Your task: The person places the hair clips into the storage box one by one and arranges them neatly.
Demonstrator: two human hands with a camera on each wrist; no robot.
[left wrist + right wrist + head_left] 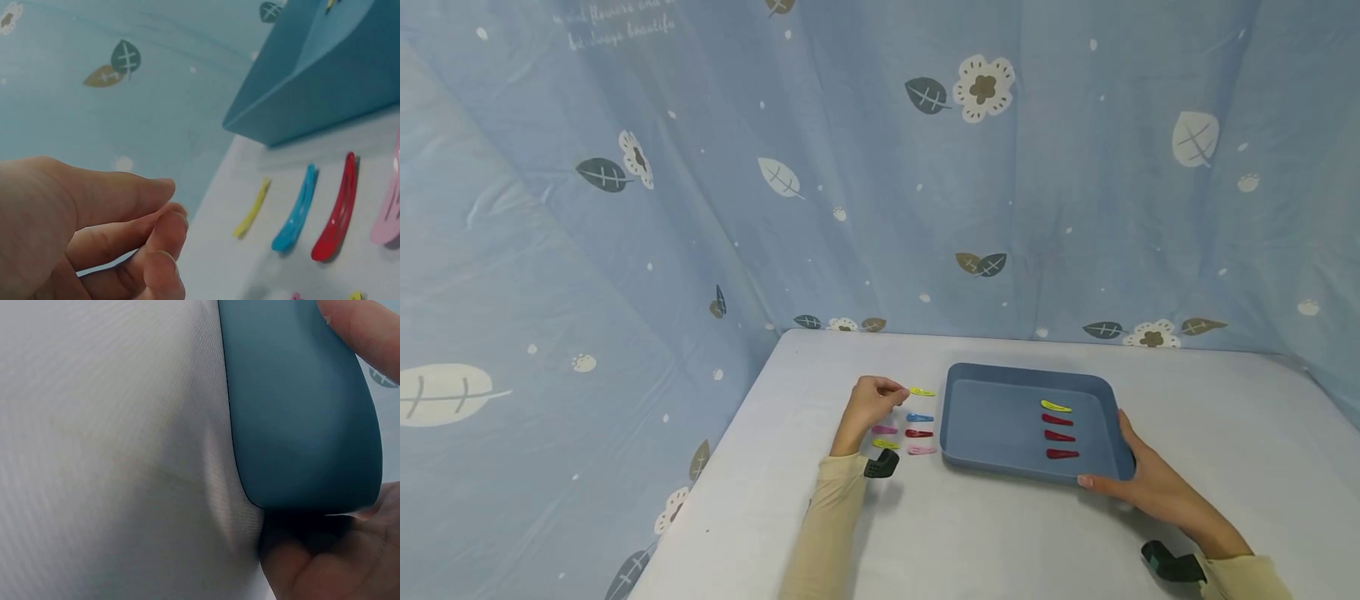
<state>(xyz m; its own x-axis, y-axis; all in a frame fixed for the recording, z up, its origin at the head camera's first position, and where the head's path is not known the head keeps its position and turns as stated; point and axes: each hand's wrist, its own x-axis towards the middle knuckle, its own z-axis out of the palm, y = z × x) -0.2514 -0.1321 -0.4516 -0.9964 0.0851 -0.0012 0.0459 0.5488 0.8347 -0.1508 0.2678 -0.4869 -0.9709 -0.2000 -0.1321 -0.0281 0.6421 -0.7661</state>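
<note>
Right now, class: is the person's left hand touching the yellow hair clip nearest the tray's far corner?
Apart. The left wrist view shows bare table between the left hand's fingers and the yellow hair clip.

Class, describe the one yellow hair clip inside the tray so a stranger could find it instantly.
Start at the blue tray on the white table. Near its right wall, four clips lie in a column. The yellow clip is the farthest one, and the three below it are all red.
</note>
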